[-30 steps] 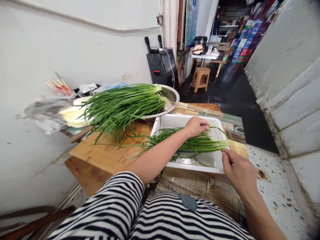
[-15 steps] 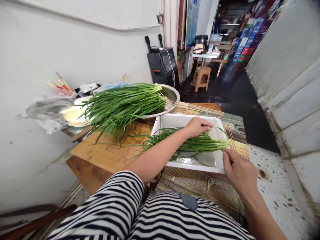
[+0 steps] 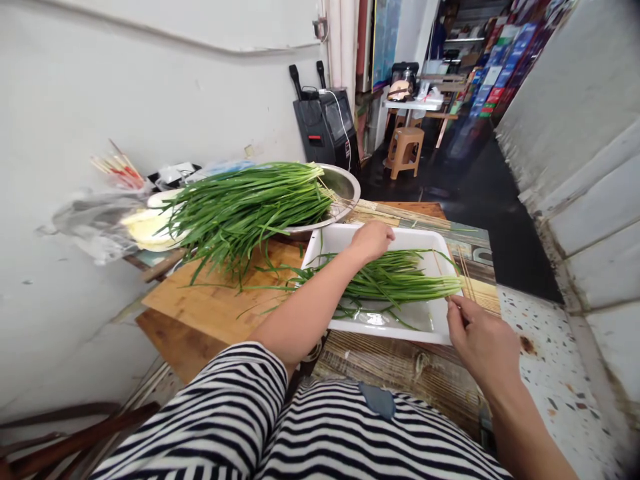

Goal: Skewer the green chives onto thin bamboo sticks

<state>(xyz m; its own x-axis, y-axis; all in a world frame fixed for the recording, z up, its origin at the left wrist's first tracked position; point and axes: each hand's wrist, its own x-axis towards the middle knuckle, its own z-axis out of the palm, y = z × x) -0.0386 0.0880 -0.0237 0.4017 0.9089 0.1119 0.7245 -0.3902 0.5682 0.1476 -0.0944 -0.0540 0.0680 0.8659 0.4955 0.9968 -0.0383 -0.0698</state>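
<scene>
A white rectangular tray (image 3: 345,326) holds long green garlic chives (image 3: 385,277), their pale ends pointing right over its rim. My right hand (image 3: 484,340) is closed at the tray's right rim, pinching a thin bamboo skewer (image 3: 441,272) that leans up over the chive ends. Above the tray's far side, my left hand (image 3: 373,240) has its fingers curled together and pointing right; whatever they hold is hidden. Several more skewers (image 3: 465,270) lie by the tray's right edge. A larger heap of chives (image 3: 250,203) rests across a steel bowl (image 3: 350,190) behind the tray.
A wooden board (image 3: 200,293) lies left of the tray on a wood-patterned table (image 3: 380,363). Plastic bags (image 3: 95,220) and a bundle of red-tipped sticks (image 3: 123,172) sit by the wall. Farther off are a black speaker (image 3: 327,127) and a brown stool (image 3: 405,150).
My left hand has moved left, away from the skewer's tip and the chive ends, along the tray's far side. My right hand keeps its pinch, nearly unmoved.
</scene>
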